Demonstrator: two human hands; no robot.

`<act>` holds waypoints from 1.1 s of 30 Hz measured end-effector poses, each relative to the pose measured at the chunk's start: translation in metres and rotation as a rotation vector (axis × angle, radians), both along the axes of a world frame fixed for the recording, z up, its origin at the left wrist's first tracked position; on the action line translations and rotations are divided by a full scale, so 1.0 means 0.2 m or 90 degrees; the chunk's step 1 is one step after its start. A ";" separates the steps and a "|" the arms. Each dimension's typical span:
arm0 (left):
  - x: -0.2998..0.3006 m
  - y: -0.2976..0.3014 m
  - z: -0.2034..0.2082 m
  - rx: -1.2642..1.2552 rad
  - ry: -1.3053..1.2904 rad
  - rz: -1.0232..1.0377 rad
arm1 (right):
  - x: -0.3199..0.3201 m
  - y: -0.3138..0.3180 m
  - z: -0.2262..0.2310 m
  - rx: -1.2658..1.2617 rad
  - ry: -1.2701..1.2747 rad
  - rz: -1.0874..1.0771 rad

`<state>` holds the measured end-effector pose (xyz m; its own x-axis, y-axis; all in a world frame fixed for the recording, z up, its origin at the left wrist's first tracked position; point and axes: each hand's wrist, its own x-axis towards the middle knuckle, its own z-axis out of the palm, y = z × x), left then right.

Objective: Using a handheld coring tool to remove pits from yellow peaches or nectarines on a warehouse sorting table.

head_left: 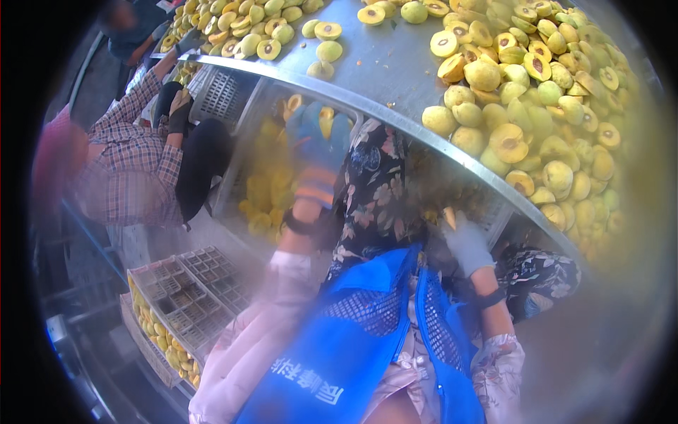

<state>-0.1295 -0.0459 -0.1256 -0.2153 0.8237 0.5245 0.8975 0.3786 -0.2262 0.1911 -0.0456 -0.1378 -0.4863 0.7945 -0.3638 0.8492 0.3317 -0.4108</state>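
My left hand [318, 138], in a blue glove with an orange-striped cuff, is blurred over a plastic crate at the table's edge. Its fingers are closed around a yellow peach half [326, 121]; another cut peach piece [293, 104] shows by the fingertips. Below lie several yellow peach halves [265, 187] in the crate [244, 127]. Lower right, under the table rim, my right hand [466, 244] wears a pale grey glove. It is closed on a small tan thing [450, 218], whose kind I cannot make out. Beneath that hand is a dim, blurred container.
A metal table [395, 63] with a raised rim carries heaps of halved peaches [508, 141]. At left sits a co-worker in a checked shirt [134, 162], near a grey basket [222, 92]. Stacked crates [191, 290] stand lower left, with peach halves [166, 339] inside. Another person [134, 32] is at the far left.
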 end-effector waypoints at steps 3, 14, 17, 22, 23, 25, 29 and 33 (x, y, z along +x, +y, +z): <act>0.10 0.16 0.19 0.107 -0.265 -0.228 | -0.04 0.01 0.00 -0.038 0.013 -0.017; 0.33 0.67 0.06 -0.041 -0.416 -0.303 | -0.07 -0.04 0.18 -0.014 0.071 0.005; 0.33 0.57 0.24 0.031 -0.979 -0.571 | -0.11 0.01 0.35 0.069 0.163 -0.080; 0.52 0.34 0.39 0.242 -1.459 -0.541 | -0.29 0.13 0.58 0.093 0.213 -0.147; 0.55 0.30 0.41 0.303 -1.581 -0.518 | -0.32 0.14 0.59 0.136 0.237 -0.147; 0.61 0.26 0.48 0.379 -1.703 -0.454 | -0.35 0.13 0.63 0.141 0.260 -0.163; 0.71 0.22 0.45 0.353 -1.185 -0.368 | -0.38 0.09 0.64 0.109 0.191 -0.187; 0.77 0.18 0.54 0.398 -1.416 -0.332 | -0.34 0.07 0.58 0.114 0.234 -0.201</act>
